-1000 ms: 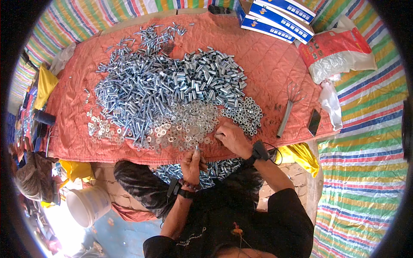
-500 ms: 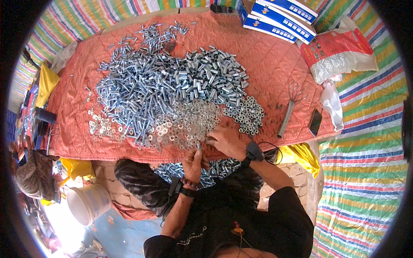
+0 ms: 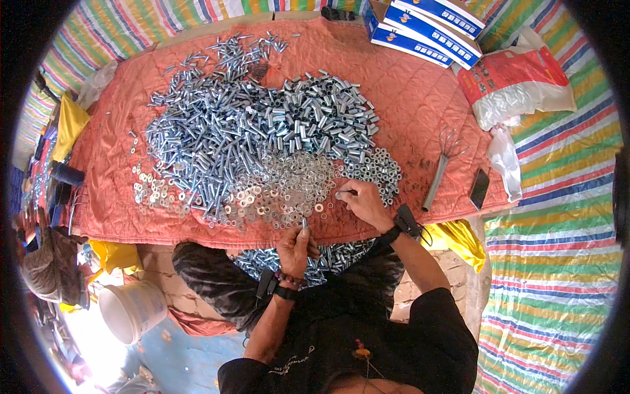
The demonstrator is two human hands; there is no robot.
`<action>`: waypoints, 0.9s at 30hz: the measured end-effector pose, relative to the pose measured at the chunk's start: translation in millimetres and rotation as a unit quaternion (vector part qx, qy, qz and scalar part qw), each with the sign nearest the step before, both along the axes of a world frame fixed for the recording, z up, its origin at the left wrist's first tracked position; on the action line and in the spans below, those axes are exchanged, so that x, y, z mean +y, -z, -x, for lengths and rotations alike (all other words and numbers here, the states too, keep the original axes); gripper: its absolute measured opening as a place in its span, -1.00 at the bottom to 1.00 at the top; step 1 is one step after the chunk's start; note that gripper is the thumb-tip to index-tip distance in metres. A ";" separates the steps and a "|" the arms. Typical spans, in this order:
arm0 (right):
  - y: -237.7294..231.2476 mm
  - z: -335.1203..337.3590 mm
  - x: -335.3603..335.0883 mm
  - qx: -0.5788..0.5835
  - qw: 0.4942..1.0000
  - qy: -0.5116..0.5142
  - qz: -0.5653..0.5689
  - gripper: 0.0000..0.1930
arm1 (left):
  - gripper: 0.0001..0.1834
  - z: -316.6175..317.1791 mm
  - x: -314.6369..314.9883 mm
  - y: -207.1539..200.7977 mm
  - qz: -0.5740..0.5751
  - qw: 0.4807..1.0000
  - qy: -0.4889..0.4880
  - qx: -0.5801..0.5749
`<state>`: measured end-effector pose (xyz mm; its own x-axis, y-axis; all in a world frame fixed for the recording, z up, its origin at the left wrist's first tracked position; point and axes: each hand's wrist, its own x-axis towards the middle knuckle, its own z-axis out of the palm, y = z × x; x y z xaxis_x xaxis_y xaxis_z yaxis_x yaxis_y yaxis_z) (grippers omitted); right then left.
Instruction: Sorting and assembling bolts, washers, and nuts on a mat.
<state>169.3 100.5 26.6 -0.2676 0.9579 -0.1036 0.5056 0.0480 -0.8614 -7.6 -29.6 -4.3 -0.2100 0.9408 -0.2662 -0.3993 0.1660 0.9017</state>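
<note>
My left hand [image 3: 294, 244] is closed at the near edge of the cloth, gripping a slim metal bolt [image 3: 304, 223] whose shiny end sticks up past the thumb. Most of the bolt is hidden by the fingers. To the right, my right hand [image 3: 363, 202] pinches a small round metal piece at its fingertips, too small to name. It hovers between the heap of washers [image 3: 289, 180] and the pile of hex nuts [image 3: 387, 172]. Beyond lie a big heap of bolts [image 3: 203, 134] and a heap of metal sleeves [image 3: 328, 111].
The heaps lie on a red quilted cloth [image 3: 420, 98]. On its right are a metal whisk-like tool [image 3: 438, 174] and a phone [image 3: 480, 188]. Blue-and-white boxes [image 3: 426, 33] and a red-and-white bag [image 3: 518, 79] stand farther back. More metal pieces [image 3: 328, 264] fill my lap; a white bucket [image 3: 133, 312] stands left.
My right hand has moved right, from the washers' near edge toward the nuts, its fingertips now pinching a small piece. My left hand stays in place with the bolt.
</note>
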 end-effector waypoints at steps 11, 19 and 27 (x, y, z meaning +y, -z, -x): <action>0.8 10.7 -3.0 -0.077 0.982 -0.119 -0.127 -0.93 | -0.78 0.0 -0.2 -0.1 -0.014 0.999 0.011 0.034; -12.1 14.6 -21.9 -0.151 0.947 -0.161 -0.233 -0.86 | -0.81 -4.6 2.8 -6.2 -0.004 0.999 0.000 0.035; 2.6 6.2 -15.5 -0.093 0.960 -0.157 -0.214 -0.87 | -0.80 -6.8 10.8 -4.1 -0.011 0.997 0.017 0.078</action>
